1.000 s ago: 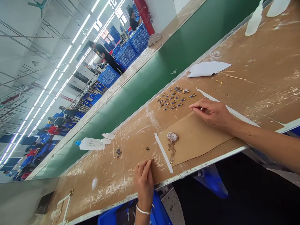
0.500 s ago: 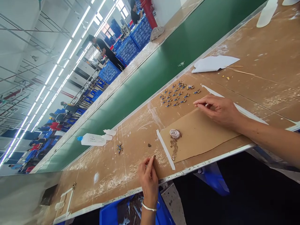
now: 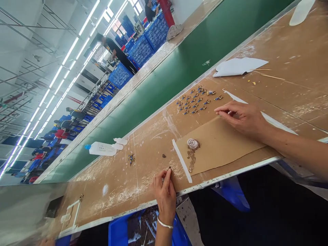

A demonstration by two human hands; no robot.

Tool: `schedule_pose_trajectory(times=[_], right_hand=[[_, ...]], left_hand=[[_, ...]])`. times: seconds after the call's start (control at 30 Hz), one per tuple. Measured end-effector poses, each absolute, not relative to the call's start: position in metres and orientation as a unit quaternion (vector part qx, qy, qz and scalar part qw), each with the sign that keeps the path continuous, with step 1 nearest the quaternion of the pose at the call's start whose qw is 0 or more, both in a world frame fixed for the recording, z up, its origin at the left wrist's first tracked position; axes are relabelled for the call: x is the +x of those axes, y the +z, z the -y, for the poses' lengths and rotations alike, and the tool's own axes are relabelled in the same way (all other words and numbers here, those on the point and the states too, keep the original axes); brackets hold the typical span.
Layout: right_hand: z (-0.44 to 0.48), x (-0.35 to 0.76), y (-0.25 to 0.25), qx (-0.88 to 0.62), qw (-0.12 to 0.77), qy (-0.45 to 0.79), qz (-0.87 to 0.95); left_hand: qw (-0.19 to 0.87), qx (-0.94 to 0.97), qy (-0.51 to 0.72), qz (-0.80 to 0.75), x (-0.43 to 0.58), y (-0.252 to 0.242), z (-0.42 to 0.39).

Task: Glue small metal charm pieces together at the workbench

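Pinched between the fingertips of the left hand (image 3: 165, 191), at the bench's near edge, a tiny dark piece (image 3: 163, 179) is being held; detail too small to tell. Right hand (image 3: 241, 116) is being rested curled, its grasp unclear, just beside rows of blue-and-gold pieces (image 3: 197, 99). No legible writing.

The left hand (image 3: 165, 193) rests at the near edge of the brown workbench (image 3: 294, 89), fingertips pinched on a tiny dark piece (image 3: 169, 168); the right hand (image 3: 243, 118) lies on a cardboard sheet (image 3: 220, 147), fingers curled, just beside rows of small blue-and-gold parts (image 3: 196, 100). A white bottle (image 3: 101, 149) lies beside the green conveyor belt (image 3: 179, 68); blue crates (image 3: 140, 51) stand beyond.
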State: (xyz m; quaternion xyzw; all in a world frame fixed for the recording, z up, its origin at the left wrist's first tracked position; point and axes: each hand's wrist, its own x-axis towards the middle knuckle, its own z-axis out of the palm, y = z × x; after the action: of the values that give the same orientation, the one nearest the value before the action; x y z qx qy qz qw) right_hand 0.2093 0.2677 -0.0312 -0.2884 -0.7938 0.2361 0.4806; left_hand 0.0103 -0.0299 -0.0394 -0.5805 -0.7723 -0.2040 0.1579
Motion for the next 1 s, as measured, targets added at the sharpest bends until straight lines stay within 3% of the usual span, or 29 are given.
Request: schedule_pose_trajectory(times=[1.0], right_hand=[[-0.264,0.211,-0.0276,-0.292,0.461,0.259,0.797]], left_hand=[[0.161,-0.569,-0.2,0.781,0.0078,-0.043,0.0254]])
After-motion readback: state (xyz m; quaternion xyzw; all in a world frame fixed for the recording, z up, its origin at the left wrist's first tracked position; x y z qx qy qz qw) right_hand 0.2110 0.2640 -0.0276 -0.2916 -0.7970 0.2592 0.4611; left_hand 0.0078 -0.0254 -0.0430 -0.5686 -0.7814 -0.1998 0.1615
